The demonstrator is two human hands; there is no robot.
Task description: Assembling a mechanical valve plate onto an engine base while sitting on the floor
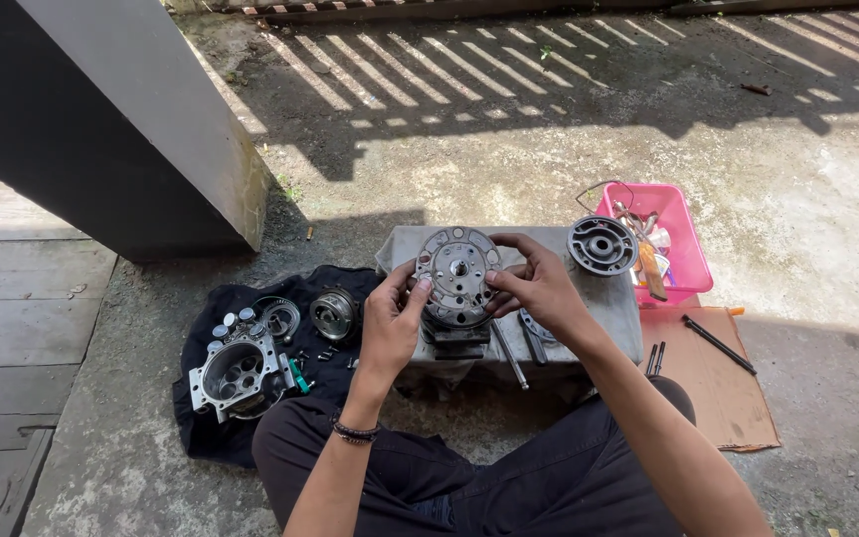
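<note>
Fig.: head view, person seated cross-legged on concrete. Left hand (392, 316) and right hand (534, 288) both grasp a round metal valve plate (457, 267), fingers on its rim from opposite sides, thumbs on its face. The plate sits on top of a cylinder block (454, 333), which stands on a grey cloth-covered block (603, 308) serving as work surface.

Step in hand (judged): disc is being seated on, or lifted off, the assy below; which of the two can't be told from one view. Either way the next move calls for an even two-handed hold, plate kept level and square to the centre shaft, w/ holes lined up to the body beneath; a tilt could bind it.

Surroundings: a second round housing cover (601, 245) lies on the same surface, right of the hands, apart from them. A long bolt (509, 356) and a wrench (532, 336) rest just below the right hand. On a black cloth (201, 438) to the left: an open compressor housing (236, 373) w/ bores, a swash-plate part (333, 313), small bolts. Pink plastic tray (683, 234) w/ misc. tools stands at far right; cardboard sheet (723, 393) carries a dark rod (718, 344).
</note>
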